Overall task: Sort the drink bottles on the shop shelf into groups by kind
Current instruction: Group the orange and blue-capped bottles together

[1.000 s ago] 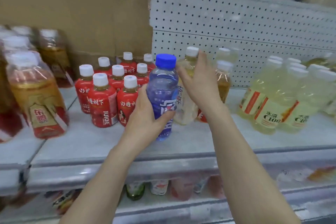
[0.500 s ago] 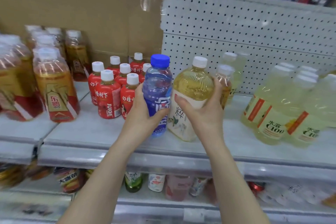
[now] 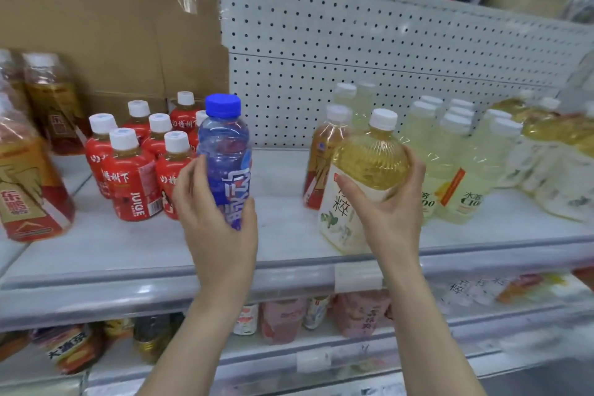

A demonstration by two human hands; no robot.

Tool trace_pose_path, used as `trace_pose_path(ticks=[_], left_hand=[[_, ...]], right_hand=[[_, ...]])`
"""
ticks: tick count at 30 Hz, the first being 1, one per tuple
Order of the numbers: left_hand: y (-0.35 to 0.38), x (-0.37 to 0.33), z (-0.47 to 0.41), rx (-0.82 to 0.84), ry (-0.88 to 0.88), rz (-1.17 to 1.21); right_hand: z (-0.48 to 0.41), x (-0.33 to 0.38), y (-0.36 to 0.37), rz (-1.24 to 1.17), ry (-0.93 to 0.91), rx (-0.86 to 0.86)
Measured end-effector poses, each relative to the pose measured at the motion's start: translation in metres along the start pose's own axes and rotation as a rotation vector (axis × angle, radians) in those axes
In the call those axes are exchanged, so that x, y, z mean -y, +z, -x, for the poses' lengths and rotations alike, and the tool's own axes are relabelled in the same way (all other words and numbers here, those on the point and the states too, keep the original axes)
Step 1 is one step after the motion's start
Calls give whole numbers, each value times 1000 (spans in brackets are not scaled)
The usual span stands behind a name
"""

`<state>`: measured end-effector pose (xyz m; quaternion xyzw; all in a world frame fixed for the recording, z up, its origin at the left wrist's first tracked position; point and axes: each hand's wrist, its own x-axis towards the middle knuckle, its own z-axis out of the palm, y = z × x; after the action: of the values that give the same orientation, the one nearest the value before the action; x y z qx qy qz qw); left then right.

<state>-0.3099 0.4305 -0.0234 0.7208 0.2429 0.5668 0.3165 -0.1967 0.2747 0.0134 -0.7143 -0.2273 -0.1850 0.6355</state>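
At centre frame the left hand (image 3: 216, 228) is wrapping its fingers closed round the blue bottle (image 3: 225, 160), upright just right of the red juice bottles (image 3: 133, 174); right of centre the right hand (image 3: 390, 209) is gripping the yellow tea bottle (image 3: 361, 183), tilting it left above the shelf (image 3: 289, 228); pale yellow bottles (image 3: 456, 164) are standing behind it.

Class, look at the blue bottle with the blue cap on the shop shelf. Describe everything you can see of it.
The blue bottle is clear blue-tinted plastic with a ribbed, bright blue screw cap and a blue label bearing large white characters. It stands upright, cap on, just right of the red juice bottles. The left hand wraps its lower half, hiding its base, so whether it rests on the shelf cannot be told.
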Motion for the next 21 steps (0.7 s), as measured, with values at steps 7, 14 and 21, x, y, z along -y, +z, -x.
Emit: trace_pose_path(ticks=[7,14,21], left_hand=[[44,-32,11,138,160,54],[128,-30,-27,646,-200,72],[133,-38,-20,608,-272,201]], right_hand=[[-5,2,-33,-15,-25,-134],[-4,-1,-63,55,-21,-177],[-5,-13,-122,76,0,-281]])
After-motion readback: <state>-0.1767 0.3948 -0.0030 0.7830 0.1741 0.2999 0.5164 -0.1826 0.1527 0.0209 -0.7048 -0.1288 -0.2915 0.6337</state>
